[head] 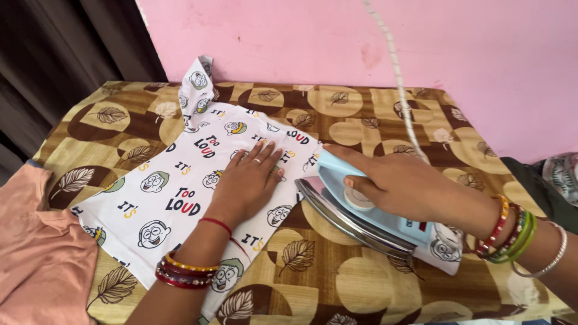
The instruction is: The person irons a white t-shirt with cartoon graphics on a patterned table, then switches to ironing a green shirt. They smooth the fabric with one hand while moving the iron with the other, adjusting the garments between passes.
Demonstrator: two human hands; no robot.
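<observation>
I had the white printed cotton garment (174,192), covered in small cartoon faces and short coloured lettering, spread across the middle and lower left of the frame on the brown-and-tan leaf-patterned cloth (337,283) that covered the table. My left hand (248,180) lay flat and open on the garment near the centre of the frame, fingers spread and pressing the fabric down, gripping nothing. My right hand (391,180), right of centre, was closed around the handle of the pale blue electric iron with a shiny metal soleplate (361,216), whose tip pointed toward the garment's right edge and touched it just beside my left fingers. The iron's braided white cord (397,78) ran up to the top of the frame against the pink wall (481,60). From how things lay, I judged the work partly done: the broad panel under and left of my left hand looked smooth and flat, while the narrow strip at the upper centre (195,90) stood up folded and crumpled, and the part under the iron at the lower right was bunched. A peach-coloured cloth (36,259) lay at the lower left edge, touching the table covering.
</observation>
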